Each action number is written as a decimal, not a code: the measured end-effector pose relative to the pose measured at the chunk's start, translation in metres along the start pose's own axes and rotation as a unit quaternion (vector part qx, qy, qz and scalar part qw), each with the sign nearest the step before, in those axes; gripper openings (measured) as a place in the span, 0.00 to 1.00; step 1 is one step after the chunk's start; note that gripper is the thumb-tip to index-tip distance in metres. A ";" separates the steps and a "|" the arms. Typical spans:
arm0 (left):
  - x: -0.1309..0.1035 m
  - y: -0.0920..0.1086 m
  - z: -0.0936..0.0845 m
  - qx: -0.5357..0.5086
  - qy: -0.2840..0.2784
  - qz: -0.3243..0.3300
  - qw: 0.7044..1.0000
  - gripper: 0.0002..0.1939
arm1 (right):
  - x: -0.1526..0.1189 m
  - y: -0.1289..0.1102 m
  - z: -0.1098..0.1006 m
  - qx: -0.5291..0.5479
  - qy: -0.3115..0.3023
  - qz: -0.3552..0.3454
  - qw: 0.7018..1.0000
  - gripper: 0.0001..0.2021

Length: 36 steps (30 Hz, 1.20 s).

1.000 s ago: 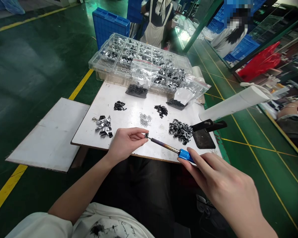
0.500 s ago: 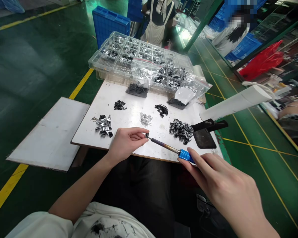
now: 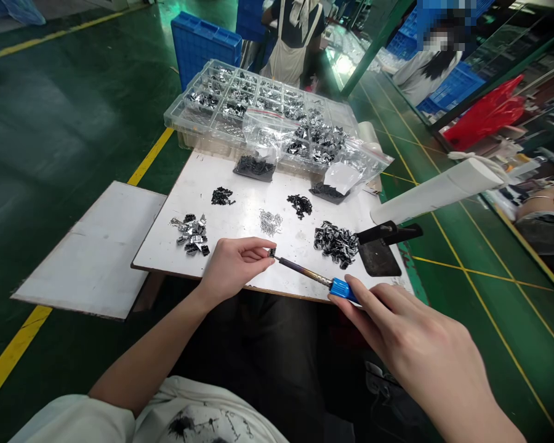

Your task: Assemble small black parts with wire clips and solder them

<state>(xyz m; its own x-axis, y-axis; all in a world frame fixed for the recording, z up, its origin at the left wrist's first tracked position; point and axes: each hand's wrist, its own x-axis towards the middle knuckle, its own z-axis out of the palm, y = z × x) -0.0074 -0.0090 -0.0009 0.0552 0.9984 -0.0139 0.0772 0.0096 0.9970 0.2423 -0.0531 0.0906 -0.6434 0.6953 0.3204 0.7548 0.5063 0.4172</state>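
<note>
Between thumb and fingertips, my left hand (image 3: 233, 264) pinches a small black part (image 3: 271, 252) above the table's front edge. My right hand (image 3: 410, 338) grips the blue handle of a soldering iron (image 3: 307, 272), whose thin tip meets the small part or lies very close to it. Beyond my hands lie a heap of fine silvery pieces (image 3: 270, 222) and two little heaps of black pieces (image 3: 222, 196). Black-and-silver parts (image 3: 336, 243) are piled on the right, and flat silvery and black parts (image 3: 192, 235) lie on the left.
A clear compartment box (image 3: 184, 123) full of small parts stands at the back of the white table (image 3: 166, 246). Two plastic bags (image 3: 255, 166) of black pieces lie before it. On the right are a white tube (image 3: 438, 191) and a black-handled tool (image 3: 381, 258). Co-workers are beyond.
Almost nothing differs. The soldering iron and my right hand have shifted very slightly left, while my left hand keeps its pinch on the small part.
</note>
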 end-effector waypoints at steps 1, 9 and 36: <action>0.000 0.000 0.000 0.001 -0.001 -0.001 1.000 0.14 | 0.000 0.000 0.000 0.000 -0.002 0.000 1.000 0.18; 0.000 0.002 -0.001 -0.004 0.001 -0.002 1.000 0.14 | -0.021 0.011 0.000 0.015 0.025 0.074 0.997 0.16; 0.007 -0.004 0.001 0.044 0.008 0.029 0.999 0.19 | -0.025 -0.034 0.128 0.250 0.342 0.253 0.870 0.07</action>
<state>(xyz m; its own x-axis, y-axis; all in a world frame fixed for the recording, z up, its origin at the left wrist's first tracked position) -0.0068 -0.0019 -0.0052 0.0462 0.9979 0.0454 0.1613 -0.0523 0.9855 0.2493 -0.0224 -0.0408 -0.0083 0.5139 0.8578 0.8148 0.5007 -0.2921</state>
